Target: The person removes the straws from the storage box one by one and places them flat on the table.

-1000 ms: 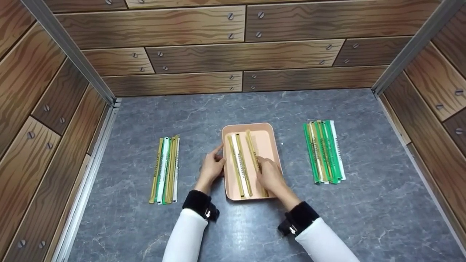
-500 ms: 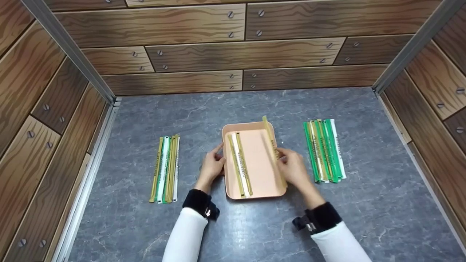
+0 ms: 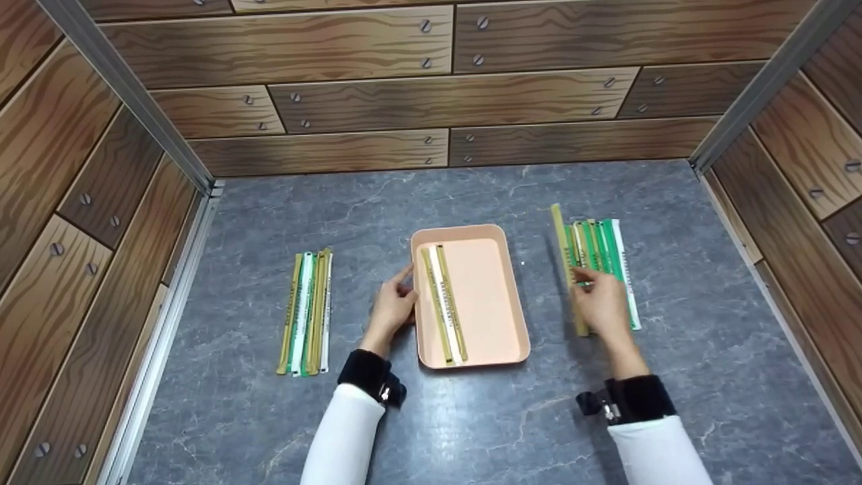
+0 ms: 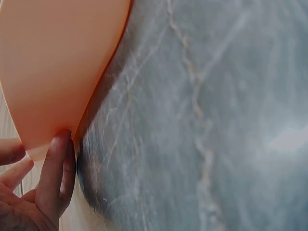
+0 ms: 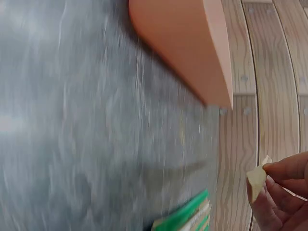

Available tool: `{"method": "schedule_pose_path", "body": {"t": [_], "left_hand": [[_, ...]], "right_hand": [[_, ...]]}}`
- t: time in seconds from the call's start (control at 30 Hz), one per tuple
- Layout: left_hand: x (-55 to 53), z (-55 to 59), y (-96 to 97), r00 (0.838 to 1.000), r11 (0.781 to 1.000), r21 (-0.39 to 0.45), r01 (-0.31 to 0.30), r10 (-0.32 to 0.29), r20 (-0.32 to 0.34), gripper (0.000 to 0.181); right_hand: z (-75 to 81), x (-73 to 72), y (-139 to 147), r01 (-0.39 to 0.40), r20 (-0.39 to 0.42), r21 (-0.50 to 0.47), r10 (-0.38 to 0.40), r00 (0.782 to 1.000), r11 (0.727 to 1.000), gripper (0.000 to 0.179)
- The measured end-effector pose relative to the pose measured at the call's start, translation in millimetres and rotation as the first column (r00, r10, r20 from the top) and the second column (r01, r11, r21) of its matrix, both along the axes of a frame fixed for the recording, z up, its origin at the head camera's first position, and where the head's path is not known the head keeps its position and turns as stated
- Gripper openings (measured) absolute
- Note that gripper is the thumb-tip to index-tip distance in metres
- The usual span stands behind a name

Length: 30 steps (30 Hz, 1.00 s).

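Note:
A long, narrow gold packet (image 3: 559, 236) with dark print is pinched between the thumb and fingers of my right hand (image 3: 601, 306). It is held over the left side of the right-hand group of green, gold and white packets (image 3: 609, 252), partly covering it. In the right wrist view the pale end of the gold packet (image 5: 256, 182) shows at the fingertips. My left hand (image 3: 392, 310) touches the outer left wall of a peach tray (image 3: 485, 303), its fingers resting on the wall in the left wrist view. Several gold and white packets (image 3: 444, 306) lie along the tray's left side.
Another group of gold, green and white packets (image 3: 306, 313) lies side by side on the grey marbled surface (image 3: 377, 209) at left. Wood-patterned walls (image 3: 357, 108) enclose the back and both sides.
My right hand has lifted the gold packet from the tray's right half and carried it right, to the right-hand group. The left hand and tray stay in place.

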<state>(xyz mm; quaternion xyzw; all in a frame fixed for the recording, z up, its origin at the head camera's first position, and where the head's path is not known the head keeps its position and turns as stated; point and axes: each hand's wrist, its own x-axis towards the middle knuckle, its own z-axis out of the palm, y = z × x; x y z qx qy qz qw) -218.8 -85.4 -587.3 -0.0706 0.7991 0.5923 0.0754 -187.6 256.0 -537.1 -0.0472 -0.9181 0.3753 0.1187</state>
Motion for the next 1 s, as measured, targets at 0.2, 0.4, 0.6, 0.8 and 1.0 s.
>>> {"method": "schedule_pose_path", "body": {"t": [0.2, 0.4, 0.6, 0.8, 1.0], "left_hand": [[-0.7, -0.4, -0.3, 1.0, 1.0, 0.001, 0.001, -0.001, 0.009, 0.06], [-0.4, -1.3, -0.6, 1.0, 0.998, 0.059, 0.018, -0.019, 0.008, 0.06], [-1.0, -1.6, -0.8, 1.0, 0.999, 0.044, 0.022, -0.022, -0.001, 0.06], [-0.8, -0.9, -1.5, 1.0, 0.999, 0.034, 0.019, -0.018, -0.019, 0.06], [-0.5, 0.7, -0.9, 1.0, 0.999, 0.037, 0.01, -0.009, -0.021, 0.06]], "right_hand": [[-1.9, -2.9, 28.2, 0.145, 0.088, 0.069, -0.151, 0.985, 0.987, 0.031], [-6.8, -8.5, 45.3, 0.182, 0.214, 0.135, -0.208, 0.955, 0.974, 0.034], [-10.3, -16.3, 51.0, 0.17, 0.278, 0.158, -0.209, 0.937, 0.973, 0.036], [-15.8, -21.9, 47.9, 0.19, 0.259, 0.171, -0.23, 0.938, 0.967, 0.035], [-23.7, -21.4, 15.8, 0.128, 0.1, 0.094, -0.137, 0.985, 0.987, 0.026]]}}
